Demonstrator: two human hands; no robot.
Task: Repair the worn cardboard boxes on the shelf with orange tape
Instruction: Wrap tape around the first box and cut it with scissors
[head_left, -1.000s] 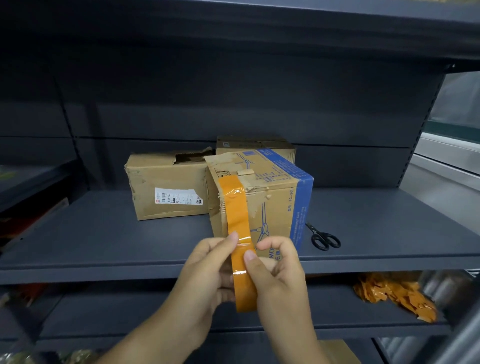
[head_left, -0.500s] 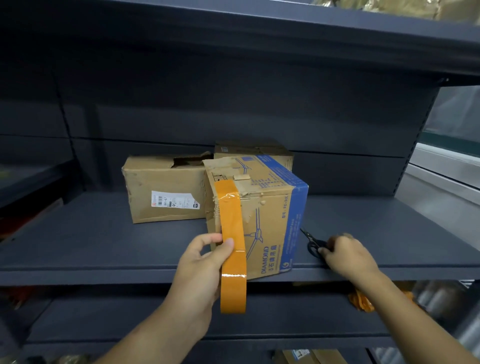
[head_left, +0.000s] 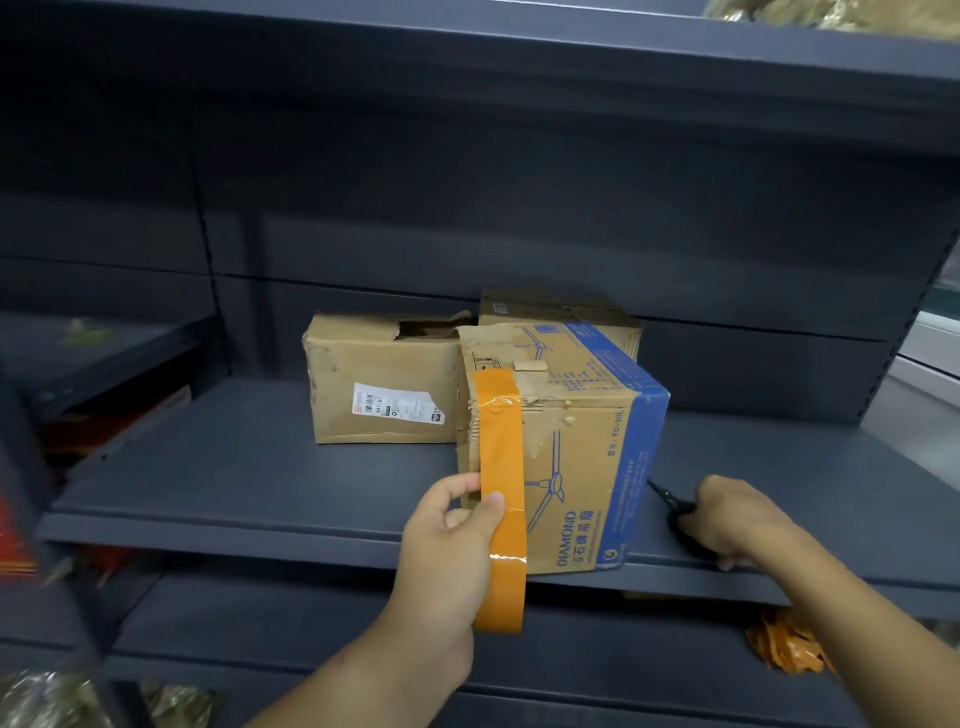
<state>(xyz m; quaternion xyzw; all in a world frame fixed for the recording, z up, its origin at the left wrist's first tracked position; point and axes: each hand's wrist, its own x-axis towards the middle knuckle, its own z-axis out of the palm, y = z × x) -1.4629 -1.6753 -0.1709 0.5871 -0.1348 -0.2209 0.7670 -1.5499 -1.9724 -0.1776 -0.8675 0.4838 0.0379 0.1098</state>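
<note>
The left hand (head_left: 457, 525) pinches the orange tape roll (head_left: 501, 587) at the near edge of the shelf (head_left: 234, 483), its strip running up the front of the blue-and-brown box (head_left: 582, 441) and over the top edge. To the right, the right hand (head_left: 727, 519) closes over black scissors (head_left: 670, 501) lying on the shelf beside that box. Farther back, a torn brown box (head_left: 379, 379) stands to the left and another box (head_left: 561, 309) sits behind.
</note>
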